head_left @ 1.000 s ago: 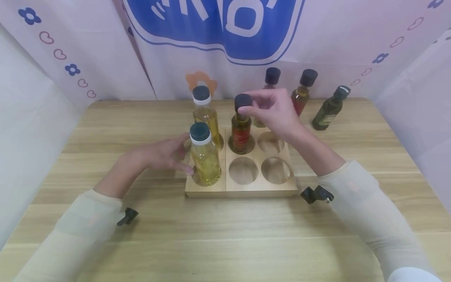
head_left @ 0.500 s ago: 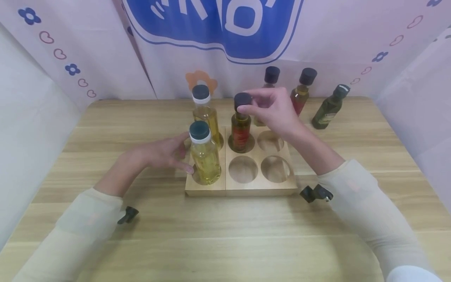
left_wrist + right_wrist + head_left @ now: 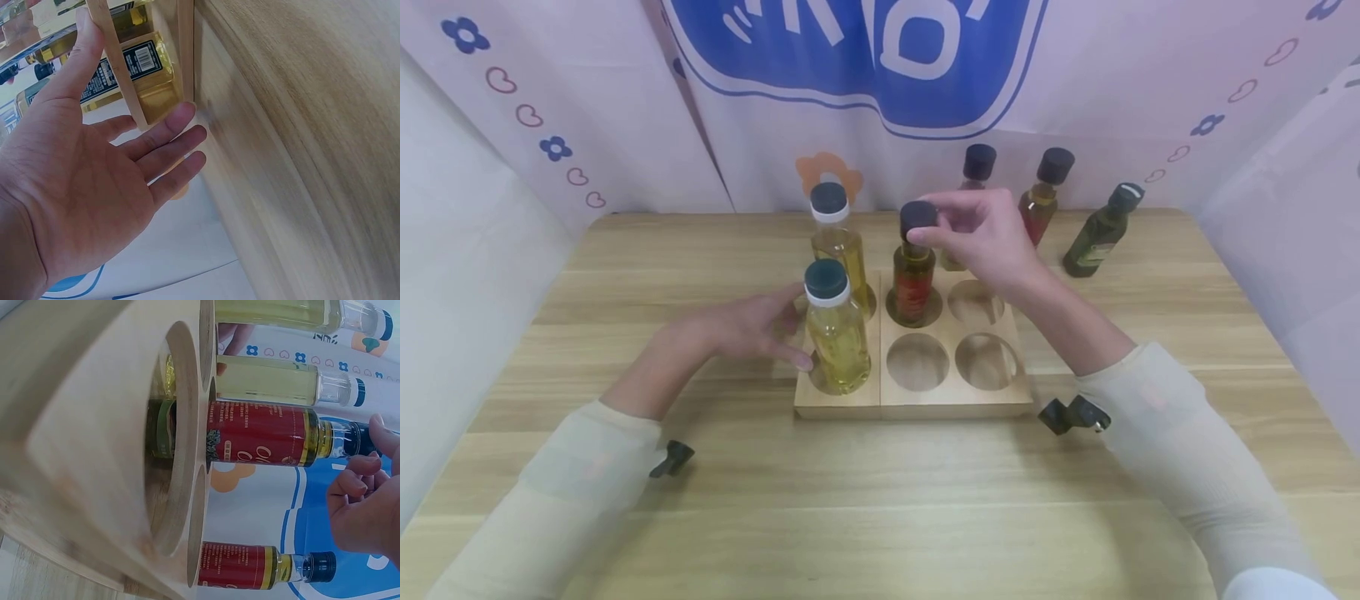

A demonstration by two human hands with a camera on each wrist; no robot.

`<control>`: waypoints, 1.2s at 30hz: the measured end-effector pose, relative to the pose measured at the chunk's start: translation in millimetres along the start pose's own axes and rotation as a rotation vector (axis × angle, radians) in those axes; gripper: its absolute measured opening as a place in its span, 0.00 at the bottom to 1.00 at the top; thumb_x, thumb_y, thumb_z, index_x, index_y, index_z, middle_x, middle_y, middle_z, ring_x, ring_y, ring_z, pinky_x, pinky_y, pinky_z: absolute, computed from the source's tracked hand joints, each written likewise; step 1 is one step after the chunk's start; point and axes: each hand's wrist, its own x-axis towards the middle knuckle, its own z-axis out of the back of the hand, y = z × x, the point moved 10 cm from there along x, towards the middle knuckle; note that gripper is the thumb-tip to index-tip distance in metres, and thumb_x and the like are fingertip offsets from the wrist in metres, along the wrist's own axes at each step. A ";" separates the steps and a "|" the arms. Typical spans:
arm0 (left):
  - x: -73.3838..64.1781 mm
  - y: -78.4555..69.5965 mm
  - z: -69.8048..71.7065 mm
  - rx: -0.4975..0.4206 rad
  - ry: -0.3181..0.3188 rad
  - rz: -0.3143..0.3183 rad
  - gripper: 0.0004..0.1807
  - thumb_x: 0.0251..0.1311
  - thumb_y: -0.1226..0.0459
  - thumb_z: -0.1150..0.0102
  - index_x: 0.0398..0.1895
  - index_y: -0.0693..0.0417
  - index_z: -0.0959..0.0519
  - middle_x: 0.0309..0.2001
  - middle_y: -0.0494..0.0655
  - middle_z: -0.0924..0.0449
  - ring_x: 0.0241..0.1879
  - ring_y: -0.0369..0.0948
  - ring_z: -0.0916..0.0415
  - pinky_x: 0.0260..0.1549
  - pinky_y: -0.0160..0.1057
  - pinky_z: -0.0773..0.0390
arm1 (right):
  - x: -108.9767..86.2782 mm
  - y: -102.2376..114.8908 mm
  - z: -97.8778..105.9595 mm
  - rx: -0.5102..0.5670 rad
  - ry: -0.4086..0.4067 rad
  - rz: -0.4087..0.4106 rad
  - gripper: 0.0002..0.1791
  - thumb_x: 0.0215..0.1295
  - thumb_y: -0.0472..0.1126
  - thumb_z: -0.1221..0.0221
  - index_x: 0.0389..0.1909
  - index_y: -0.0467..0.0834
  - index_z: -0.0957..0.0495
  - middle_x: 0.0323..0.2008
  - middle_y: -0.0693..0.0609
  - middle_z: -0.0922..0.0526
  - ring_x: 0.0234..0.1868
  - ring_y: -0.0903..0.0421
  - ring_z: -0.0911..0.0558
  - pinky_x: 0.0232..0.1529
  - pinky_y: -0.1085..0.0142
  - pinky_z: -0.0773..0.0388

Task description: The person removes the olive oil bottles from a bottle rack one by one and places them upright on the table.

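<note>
My right hand (image 3: 992, 237) pinches the black cap of a small olive oil bottle (image 3: 913, 287) with a red label. This bottle stands upright in a back hole of a light wooden rack (image 3: 955, 397). In the right wrist view, thumb and fingers meet at the cap (image 3: 357, 439). At the rack's left side, my left hand (image 3: 748, 329) has its fingers spread, and its thumb touches the rack's wooden edge (image 3: 115, 59) in the left wrist view. Two taller bottles of pale yellow oil, a front one (image 3: 838, 350) and a back one (image 3: 831, 242), stand in the rack's left holes.
Behind my right hand stand a partly hidden black-capped bottle (image 3: 979, 162), a red-labelled bottle (image 3: 1037, 217) and a dark green bottle (image 3: 1097, 237). Round holes (image 3: 917, 363) show in the rack's right part. A printed white cloth (image 3: 760, 142) hangs behind the wooden table (image 3: 850, 517).
</note>
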 end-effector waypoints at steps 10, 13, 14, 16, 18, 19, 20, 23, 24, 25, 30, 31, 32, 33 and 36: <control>0.2 -1.9 -0.3 -0.017 0.003 -0.022 0.67 0.58 0.50 0.24 0.85 0.54 0.65 0.81 0.67 0.53 0.75 0.66 0.43 0.74 0.63 0.43 | -1.0 3.0 0.6 0.027 -0.001 0.005 0.18 0.61 0.33 0.27 0.53 0.39 0.13 0.20 0.54 0.25 0.23 0.61 0.30 0.19 0.71 0.35; 0.5 -2.9 -0.3 -0.013 0.002 -0.029 0.67 0.58 0.51 0.24 0.85 0.54 0.65 0.81 0.67 0.55 0.76 0.66 0.45 0.74 0.64 0.44 | -1.6 4.4 0.9 0.040 0.000 0.012 0.17 0.62 0.32 0.28 0.53 0.38 0.13 0.20 0.54 0.25 0.22 0.61 0.30 0.19 0.71 0.35; 0.6 -3.3 -0.3 -0.012 0.001 -0.031 0.67 0.58 0.51 0.24 0.85 0.54 0.65 0.81 0.67 0.55 0.76 0.67 0.45 0.74 0.64 0.45 | -1.9 5.0 1.0 0.044 0.002 0.014 0.17 0.62 0.32 0.28 0.53 0.37 0.13 0.20 0.54 0.26 0.22 0.60 0.30 0.19 0.71 0.35; 0.9 -4.0 -0.1 -0.005 -0.002 -0.037 0.66 0.58 0.51 0.24 0.85 0.54 0.65 0.81 0.67 0.56 0.75 0.67 0.45 0.74 0.64 0.44 | -2.3 6.0 1.3 0.052 0.002 0.019 0.17 0.62 0.32 0.29 0.53 0.36 0.13 0.20 0.54 0.26 0.22 0.60 0.30 0.19 0.71 0.35; 1.2 -4.9 -0.1 -0.004 -0.003 -0.044 0.66 0.58 0.51 0.24 0.85 0.53 0.65 0.81 0.67 0.56 0.75 0.67 0.44 0.74 0.64 0.44 | -2.9 7.2 1.8 0.056 0.000 0.023 0.17 0.63 0.31 0.29 0.53 0.36 0.13 0.20 0.54 0.27 0.22 0.60 0.30 0.19 0.71 0.36; 1.1 -5.0 0.0 -0.003 -0.004 -0.045 0.67 0.58 0.51 0.24 0.85 0.53 0.65 0.81 0.67 0.56 0.75 0.68 0.44 0.74 0.64 0.44 | -3.0 7.6 2.0 0.058 -0.001 0.025 0.17 0.63 0.32 0.29 0.53 0.36 0.13 0.20 0.54 0.27 0.22 0.60 0.30 0.19 0.71 0.36; 1.2 -5.1 0.1 -0.001 -0.005 -0.045 0.67 0.58 0.51 0.24 0.85 0.53 0.65 0.81 0.67 0.55 0.75 0.67 0.44 0.74 0.64 0.44 | -3.2 8.1 2.2 0.060 -0.001 0.025 0.18 0.63 0.32 0.29 0.54 0.36 0.14 0.21 0.54 0.27 0.23 0.60 0.30 0.19 0.71 0.36; 1.3 -5.1 0.0 0.000 -0.006 -0.045 0.67 0.58 0.51 0.24 0.85 0.52 0.65 0.81 0.66 0.55 0.75 0.67 0.44 0.74 0.64 0.44 | -4.4 10.1 2.9 0.064 -0.005 0.028 0.18 0.63 0.32 0.29 0.54 0.37 0.14 0.20 0.54 0.27 0.23 0.60 0.31 0.19 0.71 0.36; 1.4 -5.0 -0.2 -0.002 -0.005 -0.044 0.66 0.58 0.51 0.24 0.85 0.52 0.65 0.81 0.66 0.55 0.75 0.67 0.44 0.74 0.64 0.44 | -4.6 11.0 3.3 0.064 -0.007 0.031 0.18 0.62 0.32 0.29 0.54 0.37 0.14 0.20 0.54 0.27 0.23 0.60 0.30 0.19 0.71 0.36; 1.5 -4.9 -0.3 -0.003 -0.004 -0.044 0.66 0.58 0.51 0.24 0.85 0.52 0.65 0.81 0.66 0.56 0.75 0.67 0.44 0.74 0.64 0.44 | -5.1 12.0 3.8 0.066 -0.010 0.035 0.18 0.62 0.32 0.29 0.54 0.36 0.14 0.20 0.54 0.27 0.23 0.60 0.30 0.19 0.71 0.36; 2.3 -5.5 -0.7 -0.013 -0.001 -0.054 0.66 0.58 0.52 0.24 0.85 0.52 0.65 0.82 0.66 0.56 0.75 0.68 0.44 0.74 0.63 0.43 | -5.7 16.2 6.5 0.071 -0.018 0.056 0.18 0.62 0.31 0.28 0.54 0.36 0.14 0.20 0.54 0.27 0.26 0.59 0.29 0.21 0.71 0.34; 2.3 -5.2 -0.7 -0.011 -0.002 -0.053 0.66 0.58 0.52 0.24 0.85 0.52 0.65 0.81 0.66 0.56 0.75 0.67 0.44 0.74 0.63 0.43 | -5.5 16.8 6.9 0.074 -0.017 0.060 0.18 0.62 0.31 0.28 0.54 0.36 0.14 0.20 0.54 0.27 0.26 0.59 0.29 0.21 0.71 0.34; 2.3 -5.0 -0.4 -0.007 -0.003 -0.050 0.66 0.58 0.52 0.24 0.85 0.52 0.65 0.81 0.66 0.55 0.75 0.67 0.43 0.74 0.64 0.42 | -5.3 17.4 7.4 0.077 -0.017 0.063 0.18 0.62 0.31 0.28 0.54 0.36 0.14 0.20 0.53 0.27 0.26 0.59 0.29 0.22 0.71 0.33; 2.4 -5.1 -0.2 -0.002 -0.005 -0.049 0.66 0.58 0.52 0.24 0.85 0.51 0.65 0.81 0.66 0.54 0.74 0.67 0.42 0.73 0.64 0.42 | -5.2 18.0 7.9 0.080 -0.018 0.062 0.18 0.62 0.31 0.28 0.54 0.36 0.14 0.20 0.53 0.27 0.26 0.59 0.29 0.22 0.71 0.33; 2.5 -5.7 0.3 0.011 -0.009 -0.046 0.67 0.57 0.51 0.23 0.85 0.51 0.64 0.80 0.67 0.51 0.73 0.67 0.40 0.73 0.64 0.41 | -5.4 20.4 9.8 0.075 -0.029 0.061 0.18 0.62 0.32 0.28 0.53 0.36 0.13 0.20 0.53 0.25 0.25 0.59 0.29 0.24 0.70 0.31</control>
